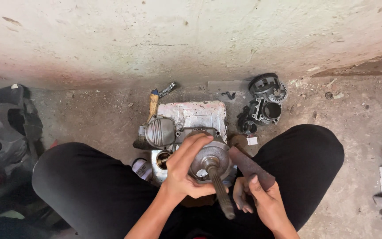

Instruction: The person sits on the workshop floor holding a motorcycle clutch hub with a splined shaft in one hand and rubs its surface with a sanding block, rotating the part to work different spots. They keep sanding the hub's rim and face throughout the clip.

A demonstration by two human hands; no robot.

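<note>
My left hand point(184, 170) grips the rim of a round grey metal engine part point(211, 156) with a splined shaft point(222, 197) sticking out toward me. My right hand point(257, 199) holds a dark, rusty flat bar point(248, 167) that lies against the right edge of that round part. Both hands are between my knees, which are in black trousers. Under the round part sits a metal engine casing point(160, 160).
A dented metal tray point(195, 114) lies on the dirt floor with a finned cover point(160, 131) at its left. A hammer point(154, 102) rests behind. A cylinder block point(266, 110) and a round slotted housing point(267, 85) stand at the wall. Dark plastic panels point(5, 128) are at left.
</note>
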